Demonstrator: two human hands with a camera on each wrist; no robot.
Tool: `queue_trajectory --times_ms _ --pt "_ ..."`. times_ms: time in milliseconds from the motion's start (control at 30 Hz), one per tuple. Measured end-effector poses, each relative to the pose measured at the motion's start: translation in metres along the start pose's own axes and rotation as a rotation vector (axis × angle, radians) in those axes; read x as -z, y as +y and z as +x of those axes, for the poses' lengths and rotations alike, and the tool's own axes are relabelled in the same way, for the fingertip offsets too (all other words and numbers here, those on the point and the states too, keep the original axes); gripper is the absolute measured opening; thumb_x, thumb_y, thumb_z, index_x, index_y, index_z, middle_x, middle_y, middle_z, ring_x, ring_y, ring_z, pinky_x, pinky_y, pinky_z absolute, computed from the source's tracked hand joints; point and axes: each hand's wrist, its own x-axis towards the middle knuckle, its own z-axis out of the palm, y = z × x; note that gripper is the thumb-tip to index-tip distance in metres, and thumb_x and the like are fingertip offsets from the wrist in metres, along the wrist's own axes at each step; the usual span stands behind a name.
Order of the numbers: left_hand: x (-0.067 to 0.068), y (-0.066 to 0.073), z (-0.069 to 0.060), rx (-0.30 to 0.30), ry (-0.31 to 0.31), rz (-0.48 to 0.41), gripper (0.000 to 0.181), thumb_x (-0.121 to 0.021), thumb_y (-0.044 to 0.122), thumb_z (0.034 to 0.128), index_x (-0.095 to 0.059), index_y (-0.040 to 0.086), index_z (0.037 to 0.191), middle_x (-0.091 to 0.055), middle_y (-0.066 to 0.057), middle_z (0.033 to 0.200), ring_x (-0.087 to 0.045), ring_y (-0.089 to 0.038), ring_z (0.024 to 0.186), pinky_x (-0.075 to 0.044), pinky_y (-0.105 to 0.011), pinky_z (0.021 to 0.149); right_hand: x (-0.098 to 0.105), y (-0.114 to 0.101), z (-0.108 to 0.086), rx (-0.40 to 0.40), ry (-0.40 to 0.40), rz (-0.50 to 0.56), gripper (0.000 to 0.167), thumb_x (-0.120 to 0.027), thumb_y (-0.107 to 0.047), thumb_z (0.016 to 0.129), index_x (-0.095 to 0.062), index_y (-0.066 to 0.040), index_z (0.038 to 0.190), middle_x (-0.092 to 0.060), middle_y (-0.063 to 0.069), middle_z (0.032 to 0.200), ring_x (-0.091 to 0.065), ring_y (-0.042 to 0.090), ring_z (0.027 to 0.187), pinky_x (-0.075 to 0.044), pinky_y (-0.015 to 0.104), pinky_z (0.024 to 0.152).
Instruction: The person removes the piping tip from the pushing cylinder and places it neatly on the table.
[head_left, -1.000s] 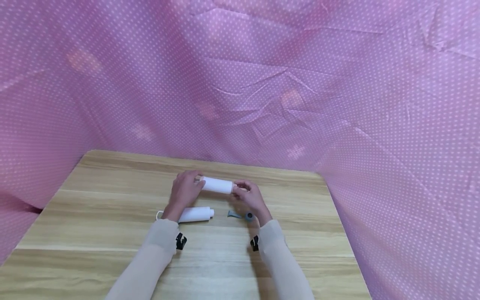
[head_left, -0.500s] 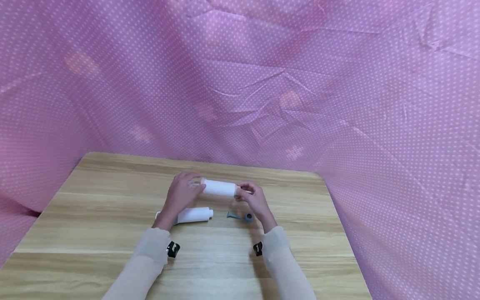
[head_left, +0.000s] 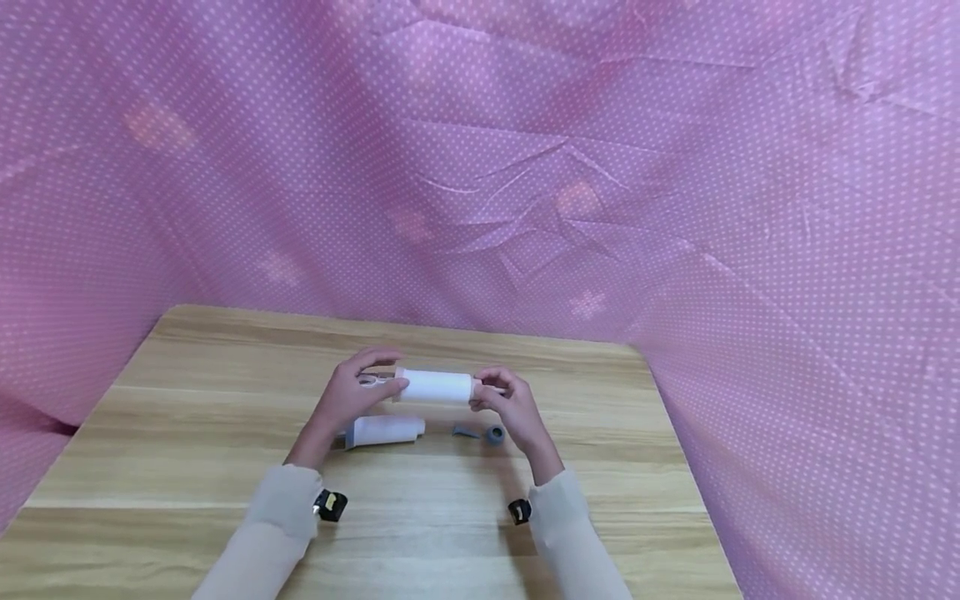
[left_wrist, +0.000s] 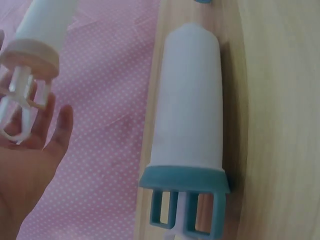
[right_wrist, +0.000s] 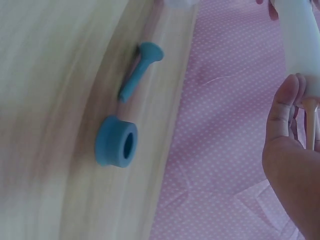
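Both hands hold a large white plunger syringe (head_left: 438,385) with pink fittings level above the table. My left hand (head_left: 351,396) is at its pink looped handle (left_wrist: 27,85), the thumb against the collar and barrel. In the left wrist view, several of its fingers extend behind the loops. My right hand (head_left: 517,408) pinches the pink nozzle (right_wrist: 311,107) at the other end. Below lies a second white syringe (left_wrist: 190,105) with a blue-green looped handle (left_wrist: 185,177). A blue-green funnel-shaped nozzle (right_wrist: 140,70) and a blue-green ring cap (right_wrist: 117,142) lie to its right.
The wooden table (head_left: 420,533) has a back edge close behind the hands. A pink dotted cloth (head_left: 480,167) hangs around its back and sides. Black wrist cameras, one on the left wrist (head_left: 330,505) and one on the right (head_left: 519,511), sit at the sleeves.
The held syringe has come slightly lower and turned more level. My left hand has shifted left and its fingers have spread, showing more of the looped handle. My right hand stays at the nozzle.
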Motion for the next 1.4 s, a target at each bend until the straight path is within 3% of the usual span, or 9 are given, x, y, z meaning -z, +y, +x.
queue_trajectory --times_ms 333,500,567,733,867,1133,1400 --pt "0.003 0.005 -0.006 0.040 -0.032 -0.103 0.039 -0.080 0.025 0.0884 -0.068 0.007 0.121 -0.066 -0.010 0.120 -0.058 -0.029 0.111 -0.047 -0.045 0.092 -0.003 -0.012 -0.011 0.072 -0.062 -0.042 0.027 -0.065 -0.004 0.095 -0.057 0.011 0.117 -0.059 0.016 0.119 -0.067 0.024 0.093 -0.059 0.034 0.082" --pt "0.003 0.011 -0.010 0.024 -0.019 -0.086 0.036 -0.081 0.026 0.0877 -0.069 0.010 0.117 -0.067 -0.009 0.117 -0.058 -0.027 0.109 -0.039 -0.045 0.095 -0.004 -0.016 -0.013 0.051 -0.070 -0.085 0.028 -0.064 -0.008 0.099 -0.058 0.010 0.119 -0.056 0.019 0.125 -0.067 0.026 0.090 -0.059 0.034 0.080" --pt "0.003 0.012 -0.012 0.014 -0.016 -0.092 0.036 -0.081 0.025 0.0877 -0.069 0.009 0.117 -0.067 -0.009 0.115 -0.059 -0.027 0.108 -0.043 -0.045 0.093 -0.006 -0.018 -0.014 0.029 -0.070 -0.093 0.029 -0.062 -0.013 0.102 -0.059 0.010 0.120 -0.056 0.019 0.125 -0.067 0.025 0.089 -0.059 0.035 0.080" --pt "0.002 0.013 -0.019 -0.027 0.014 -0.105 0.033 -0.081 0.020 0.0882 -0.069 0.008 0.116 -0.067 -0.008 0.115 -0.061 -0.023 0.106 -0.051 -0.044 0.087 -0.009 -0.023 -0.015 -0.012 -0.054 -0.091 0.033 -0.060 -0.020 0.104 -0.060 0.009 0.119 -0.060 0.019 0.118 -0.068 0.025 0.086 -0.060 0.039 0.081" --pt "-0.001 0.015 -0.023 -0.045 0.055 -0.090 0.027 -0.079 0.020 0.0898 -0.070 0.010 0.113 -0.067 -0.006 0.115 -0.061 -0.019 0.105 -0.049 -0.042 0.087 -0.011 -0.025 -0.015 -0.010 -0.034 -0.104 0.030 -0.062 -0.017 0.102 -0.061 0.009 0.117 -0.061 0.019 0.116 -0.068 0.023 0.083 -0.060 0.037 0.079" --pt "-0.008 0.016 -0.020 -0.056 0.155 -0.041 0.022 -0.078 0.014 0.0897 -0.071 0.006 0.109 -0.070 -0.009 0.110 -0.062 -0.015 0.098 -0.048 -0.034 0.081 -0.014 -0.026 -0.017 0.031 -0.019 -0.094 0.026 -0.065 -0.013 0.100 -0.062 0.009 0.115 -0.062 0.021 0.120 -0.068 0.021 0.084 -0.059 0.037 0.082" --pt "-0.008 0.015 -0.018 -0.069 0.164 -0.042 0.020 -0.076 0.014 0.0906 -0.072 0.006 0.109 -0.070 -0.009 0.109 -0.062 -0.014 0.097 -0.048 -0.034 0.081 -0.013 -0.026 -0.018 0.104 -0.046 -0.094 0.022 -0.067 0.002 0.095 -0.061 0.011 0.115 -0.060 0.021 0.122 -0.067 0.021 0.096 -0.058 0.033 0.081"
